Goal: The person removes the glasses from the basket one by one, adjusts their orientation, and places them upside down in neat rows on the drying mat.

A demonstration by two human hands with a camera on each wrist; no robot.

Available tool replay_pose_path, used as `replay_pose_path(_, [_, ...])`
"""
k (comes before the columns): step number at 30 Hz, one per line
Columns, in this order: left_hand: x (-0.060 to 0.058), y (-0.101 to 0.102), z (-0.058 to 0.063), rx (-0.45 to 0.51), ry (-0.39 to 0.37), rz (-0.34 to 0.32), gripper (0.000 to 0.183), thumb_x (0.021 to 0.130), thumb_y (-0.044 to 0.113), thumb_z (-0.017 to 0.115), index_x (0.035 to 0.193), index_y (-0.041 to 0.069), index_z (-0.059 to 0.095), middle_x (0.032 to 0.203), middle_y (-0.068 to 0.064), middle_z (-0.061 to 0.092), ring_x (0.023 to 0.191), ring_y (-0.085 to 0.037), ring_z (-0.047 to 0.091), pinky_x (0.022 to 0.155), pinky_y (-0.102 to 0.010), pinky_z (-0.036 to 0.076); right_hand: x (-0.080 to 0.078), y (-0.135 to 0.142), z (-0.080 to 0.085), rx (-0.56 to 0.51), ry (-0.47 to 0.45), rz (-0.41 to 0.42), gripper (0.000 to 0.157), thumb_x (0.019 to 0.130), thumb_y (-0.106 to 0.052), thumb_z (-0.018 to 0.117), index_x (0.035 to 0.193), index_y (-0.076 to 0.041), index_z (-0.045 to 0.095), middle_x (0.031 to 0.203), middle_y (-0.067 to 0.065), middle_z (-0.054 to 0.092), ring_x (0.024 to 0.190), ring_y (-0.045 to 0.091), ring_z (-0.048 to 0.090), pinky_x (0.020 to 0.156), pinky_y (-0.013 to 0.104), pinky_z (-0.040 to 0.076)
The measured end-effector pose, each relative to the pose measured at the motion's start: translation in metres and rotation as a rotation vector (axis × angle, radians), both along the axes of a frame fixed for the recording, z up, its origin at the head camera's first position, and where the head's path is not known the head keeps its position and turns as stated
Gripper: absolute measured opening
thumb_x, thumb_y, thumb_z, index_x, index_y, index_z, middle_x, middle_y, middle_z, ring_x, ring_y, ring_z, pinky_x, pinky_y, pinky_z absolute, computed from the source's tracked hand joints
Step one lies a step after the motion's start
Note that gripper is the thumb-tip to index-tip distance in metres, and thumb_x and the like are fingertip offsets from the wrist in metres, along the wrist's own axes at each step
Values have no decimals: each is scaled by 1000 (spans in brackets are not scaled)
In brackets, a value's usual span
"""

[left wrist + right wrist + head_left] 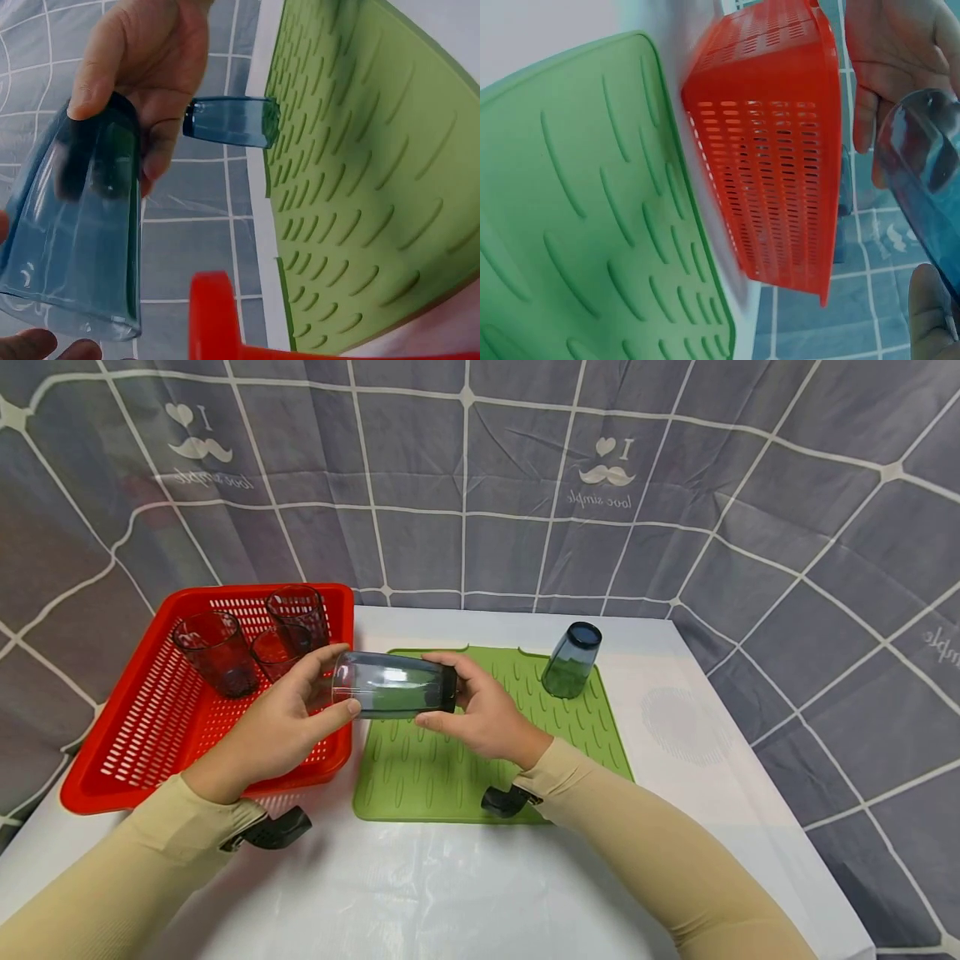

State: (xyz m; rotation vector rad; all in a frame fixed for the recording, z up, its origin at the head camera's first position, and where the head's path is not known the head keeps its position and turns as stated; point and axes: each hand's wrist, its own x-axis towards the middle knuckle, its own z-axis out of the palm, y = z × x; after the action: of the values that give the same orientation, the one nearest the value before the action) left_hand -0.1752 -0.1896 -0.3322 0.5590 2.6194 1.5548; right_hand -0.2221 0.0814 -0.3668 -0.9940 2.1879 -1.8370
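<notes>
A blue-grey drinking glass (397, 683) is held sideways between both hands, above the left part of a green drying mat (420, 777). My left hand (281, 722) holds its open rim end, with the thumb along the near side. My right hand (487, 710) grips the dark, thick base end between thumb and fingers. In the left wrist view the glass (79, 232) shows the right hand (150, 75) at its base. A second blue glass (572, 660) stands upside down on the mat's far right corner.
A red perforated basket (161, 727) stands on the left, with several glasses (217, 652) inside. The white table (420, 893) extends around the mat. A grey checked curtain (420, 460) hangs behind and on both sides.
</notes>
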Motion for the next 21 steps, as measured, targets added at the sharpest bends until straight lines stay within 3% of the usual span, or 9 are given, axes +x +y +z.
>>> replay_pose_path(3, [0,-1,0,-54,11,17,73,104,22,66,165,10,27,159,-15,45,140,-39,56,107,-25,53,-1,2,1,-4,-2,-25,72,90,8,77,153,-3,44,148,23,50,114,33,67,97,39,61])
replay_pose_path(5, [1,-1,-1,-101,32,30,75,104,25,68,165,10,28,160,-14,44,145,-39,51,118,-42,47,-2,4,1,-8,-6,-40,71,90,7,76,153,-3,44,147,22,50,112,32,66,95,39,61])
replay_pose_path(8, [2,-3,-4,-187,73,44,77,103,29,69,165,8,29,160,-18,44,148,-41,46,120,-64,37,-4,7,4,-8,-14,-57,69,91,6,75,153,-4,44,146,22,52,112,31,66,94,38,61])
replay_pose_path(11, [2,-6,-7,-303,115,59,78,102,34,68,164,5,31,162,-22,40,147,-43,43,118,-68,36,-5,11,7,2,-13,-75,69,93,4,75,154,-5,43,147,22,51,110,28,66,91,34,60])
replay_pose_path(14, [3,-9,-9,-404,123,61,80,102,39,68,163,4,31,165,-23,36,149,-46,40,118,-70,35,-7,17,10,18,2,-111,68,94,2,75,154,-7,44,144,19,52,97,24,62,81,29,56])
replay_pose_path(18, [4,-11,-12,-493,96,55,84,100,45,69,164,7,30,168,-22,31,152,-47,36,119,-72,34,-10,25,13,29,28,-163,67,94,-1,75,154,-7,45,129,14,54,79,22,47,65,30,44])
replay_pose_path(21, [4,-12,-14,-523,79,52,85,100,46,69,164,7,30,169,-22,29,151,-49,37,118,-73,34,-14,30,14,23,30,-187,66,95,-1,74,153,-6,44,116,10,54,74,20,43,61,30,40])
